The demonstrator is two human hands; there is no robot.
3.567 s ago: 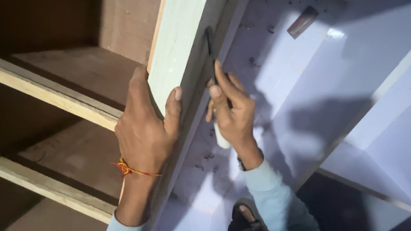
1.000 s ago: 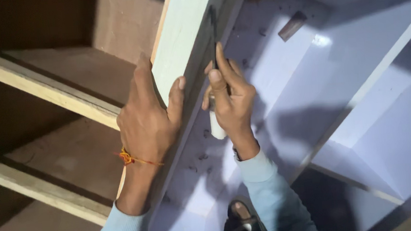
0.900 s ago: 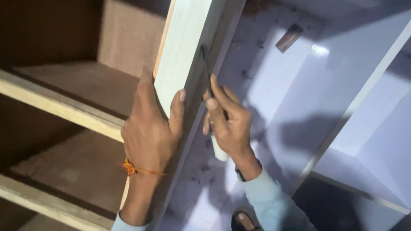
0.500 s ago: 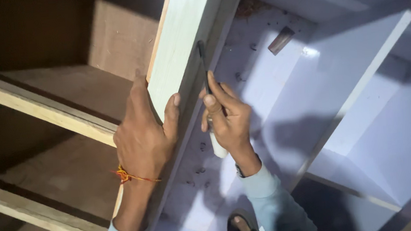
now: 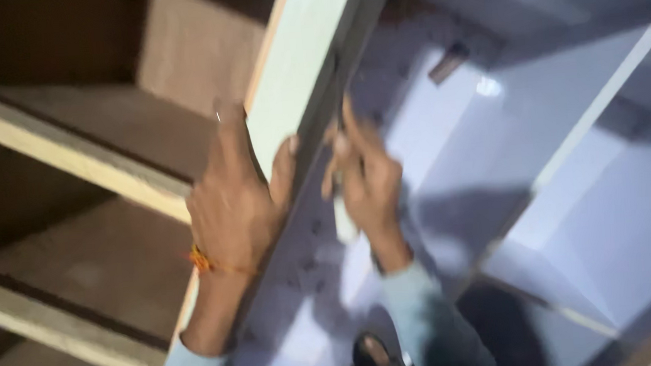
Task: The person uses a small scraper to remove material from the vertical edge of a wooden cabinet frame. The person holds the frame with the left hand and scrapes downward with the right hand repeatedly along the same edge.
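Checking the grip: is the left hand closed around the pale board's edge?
Yes: left hand wraps the pale green board, thumb on its face.

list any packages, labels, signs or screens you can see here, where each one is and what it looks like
None in view: no package, label, sign or screen.
The blurred frame shows only the left hand gripping a pale board, the right hand holding a slim tool against its edge, brown shelves to the left, and lilac panels to the right.
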